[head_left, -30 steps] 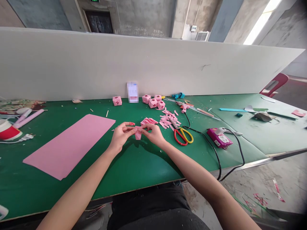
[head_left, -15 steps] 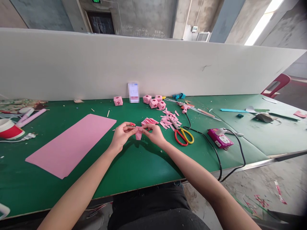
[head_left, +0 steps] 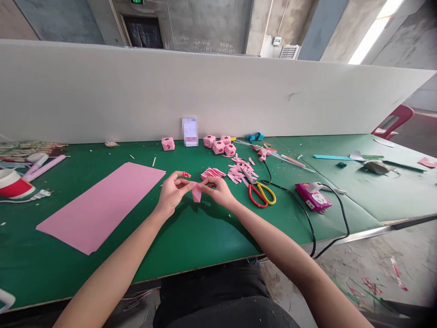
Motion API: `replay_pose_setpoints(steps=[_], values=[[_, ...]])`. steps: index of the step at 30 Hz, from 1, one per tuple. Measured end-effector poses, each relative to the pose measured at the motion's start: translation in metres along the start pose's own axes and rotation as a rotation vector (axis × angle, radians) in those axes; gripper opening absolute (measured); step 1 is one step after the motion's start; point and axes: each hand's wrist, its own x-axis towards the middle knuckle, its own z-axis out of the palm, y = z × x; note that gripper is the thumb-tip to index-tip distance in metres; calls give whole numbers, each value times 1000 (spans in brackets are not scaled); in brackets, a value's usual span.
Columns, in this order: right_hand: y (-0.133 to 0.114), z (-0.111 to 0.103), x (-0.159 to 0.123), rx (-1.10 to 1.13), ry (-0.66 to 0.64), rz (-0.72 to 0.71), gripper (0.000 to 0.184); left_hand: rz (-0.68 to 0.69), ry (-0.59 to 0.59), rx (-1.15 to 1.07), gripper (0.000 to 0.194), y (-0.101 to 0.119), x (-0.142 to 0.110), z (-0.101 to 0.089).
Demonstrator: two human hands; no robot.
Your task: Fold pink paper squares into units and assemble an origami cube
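Observation:
A small folded piece of pink paper (head_left: 197, 193) hangs between my two hands above the green table. My left hand (head_left: 173, 191) pinches its left side between thumb and fingers. From the right, my right hand (head_left: 217, 189) grips its upper edge, and the thumbs almost meet. Just beyond my hands lies a stack of folded pink paper pieces (head_left: 212, 173). A loose heap of pink paper scraps (head_left: 241, 171) is to its right. Scissors (head_left: 261, 193) with red and yellow handles rest against that heap, blades partly over it.
Pink paper sheets (head_left: 102, 207) lie to the left. Several pink paper shapes (head_left: 218, 146) and a propped phone (head_left: 190, 132) stand by the white board (head_left: 211, 91). On the right are a pink glue gun (head_left: 262, 154) and a purple power socket (head_left: 312, 198) with a black cord.
My left index finger has lifted slightly and shifted left. The pink paper piece has tilted a little between my hands; both hands keep their pinch on it.

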Motion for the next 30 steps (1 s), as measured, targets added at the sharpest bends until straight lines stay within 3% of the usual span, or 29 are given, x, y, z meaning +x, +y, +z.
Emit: replay_pose_setpoints(steps=[5,11,20,25,30], values=[[3,2,0,-13,17,20,39,-16,-14,27,60,1,0,-1],[3,-3,1,13,55,74,36,-123,-167,94,81,1,-1,-3],[7,-1,3,165,81,135,38,-74,-142,116,81,-2,1,-1],[8,-4,3,188,139,206,43,-150,-219,90,86,-6,1,0],[8,-4,3,186,142,231,44,-174,-220,68,84,-4,1,0]])
